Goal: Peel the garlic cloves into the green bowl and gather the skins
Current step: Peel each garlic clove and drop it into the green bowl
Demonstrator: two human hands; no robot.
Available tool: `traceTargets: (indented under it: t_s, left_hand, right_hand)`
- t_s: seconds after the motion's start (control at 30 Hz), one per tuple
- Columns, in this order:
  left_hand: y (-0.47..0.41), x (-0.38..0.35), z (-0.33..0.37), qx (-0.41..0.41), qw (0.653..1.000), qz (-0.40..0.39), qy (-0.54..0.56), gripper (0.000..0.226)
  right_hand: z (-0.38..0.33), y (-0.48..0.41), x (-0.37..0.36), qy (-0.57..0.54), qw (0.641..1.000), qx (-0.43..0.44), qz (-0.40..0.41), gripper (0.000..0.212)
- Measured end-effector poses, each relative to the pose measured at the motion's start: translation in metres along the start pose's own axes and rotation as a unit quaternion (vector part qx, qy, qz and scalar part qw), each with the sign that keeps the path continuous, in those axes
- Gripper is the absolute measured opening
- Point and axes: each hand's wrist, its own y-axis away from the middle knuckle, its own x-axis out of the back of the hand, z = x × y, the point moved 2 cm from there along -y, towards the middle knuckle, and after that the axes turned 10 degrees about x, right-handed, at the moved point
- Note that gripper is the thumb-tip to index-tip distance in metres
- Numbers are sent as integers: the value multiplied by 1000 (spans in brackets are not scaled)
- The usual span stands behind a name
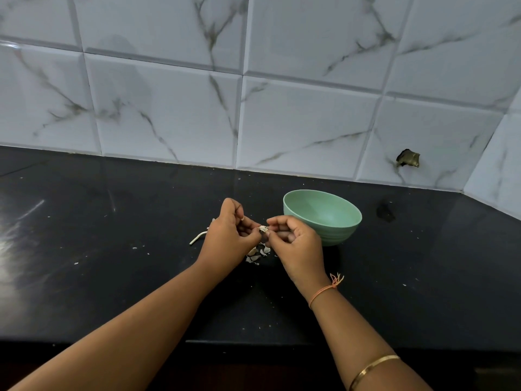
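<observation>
Garlic clove (263, 228) being pinched between curled fingertips of left hand (231, 238) and right hand (296, 244) — green bowl (338, 235) sitting at three o'clock, nearer the right hand — loose skins (258, 253) lying at six o'clock.

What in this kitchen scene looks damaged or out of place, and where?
A ragged hole breaks the wall tile at the right, just above the black counter, its edges chipped and dark. Loose garlic skins lie scattered on it beside the green bowl, not yet gathered.
</observation>
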Motion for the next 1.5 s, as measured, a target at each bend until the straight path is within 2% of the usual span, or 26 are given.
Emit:
traceTargets:
  t_s: [0.27, 0.4, 0.63, 1.17, 1.33, 1.5]
  left_hand:
    - [-1, 0, 0, 0, 1000, 1, -12, 43]
    - [-2, 1, -1, 12, 1000, -1, 18, 42]
    - [-5, 1, -4, 63, 995, -29, 76, 39]
    - [-9, 2, -9, 106, 982, -80, 136, 37]
    - [-7, 1, -8, 78, 991, -56, 91, 37]
    - [-4, 1, -4, 26, 998, -41, 36, 38]
  right_hand:
    - [-2, 0, 0, -34, 999, -4, 9, 28]
    - [-8, 0, -1, -86, 996, -14, -12, 27]
    - [-12, 1, 2, -110, 994, -14, -23, 29]
    - [-7, 0, 2, -43, 999, -10, -9, 34]
    - [-7, 1, 2, -2, 1000, 6, -3, 22]
    - [-6, 2, 2, 0, 1000, -23, 2, 15]
